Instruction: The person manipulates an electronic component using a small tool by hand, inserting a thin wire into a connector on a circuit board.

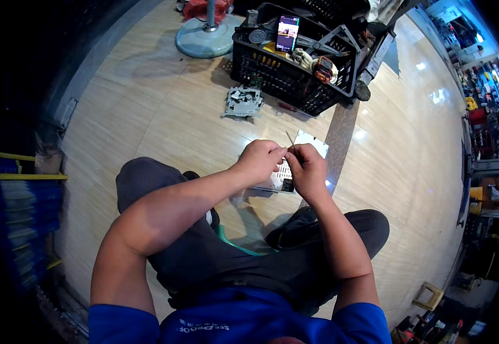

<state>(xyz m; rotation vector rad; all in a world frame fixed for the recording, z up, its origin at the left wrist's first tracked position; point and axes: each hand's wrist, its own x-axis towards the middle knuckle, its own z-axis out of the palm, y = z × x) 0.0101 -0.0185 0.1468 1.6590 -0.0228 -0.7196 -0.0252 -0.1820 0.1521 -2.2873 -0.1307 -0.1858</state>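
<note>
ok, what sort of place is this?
Likely a repair shop: crammed black crate, slotted metal panel in front of the person, crowded shelves at right.

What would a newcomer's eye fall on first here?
Probably the glowing phone at the black crate, top centre. Next, near the middle, the left hand and right hand close together, a thin rod poking up from the right, above a silvery slotted panel.
</note>
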